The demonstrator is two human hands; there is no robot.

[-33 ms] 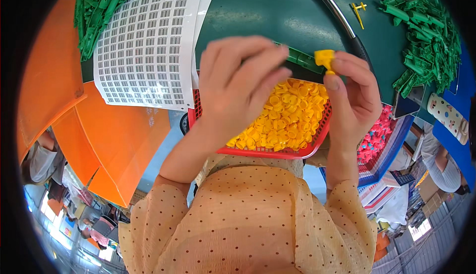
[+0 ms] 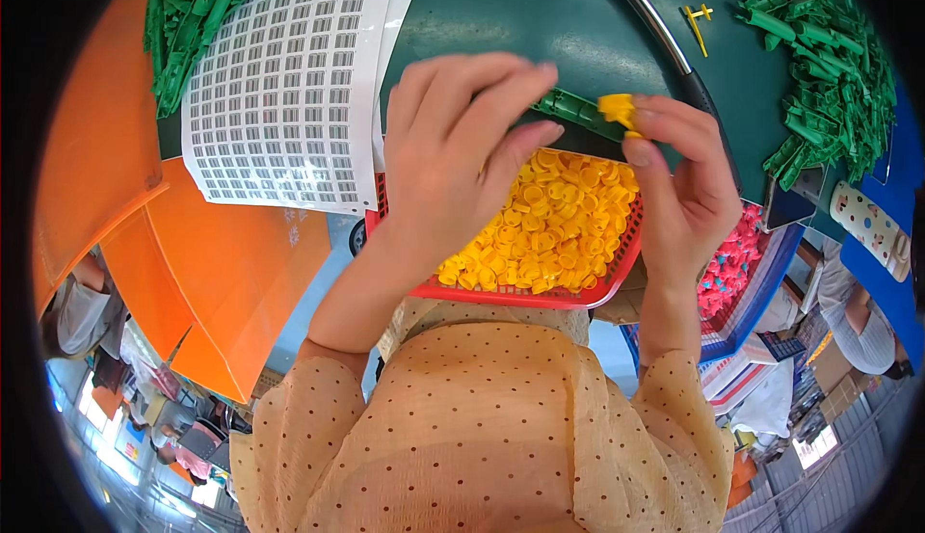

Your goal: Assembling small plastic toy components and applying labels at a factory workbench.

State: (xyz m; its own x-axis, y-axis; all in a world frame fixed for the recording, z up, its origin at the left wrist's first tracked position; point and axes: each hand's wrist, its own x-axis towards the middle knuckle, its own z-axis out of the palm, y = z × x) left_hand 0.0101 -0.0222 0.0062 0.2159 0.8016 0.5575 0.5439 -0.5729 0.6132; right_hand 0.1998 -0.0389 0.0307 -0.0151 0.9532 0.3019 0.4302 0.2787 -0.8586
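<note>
A small yellow plastic piece [image 2: 617,110] is pinched between the thumb and fingertips of my right hand [image 2: 686,162]. My left hand [image 2: 448,152] is open, thumb and index finger apart, above the left part of a red basket [image 2: 609,294]. Yellow ring-like plastic pieces [image 2: 554,225] fill that basket, which sits against my front. A long green plastic part [image 2: 581,112] lies slantwise between my hands, its right end close under the yellow piece. Its left end is behind my left fingers; whether they touch it is hidden.
Sheets of printed labels [image 2: 279,80] and a green parts heap [image 2: 198,13] are at left. A hammer [image 2: 646,8], a yellow sprue [image 2: 696,30] and another green heap [image 2: 824,66] lie on the dark green table [image 2: 482,13]. Pink pieces [image 2: 729,268] fill a container at right.
My right hand has moved slightly left with the yellow piece, which is tilted differently. My left hand has shifted slightly upward and its fingers are less blurred. The green part has moved a little.
</note>
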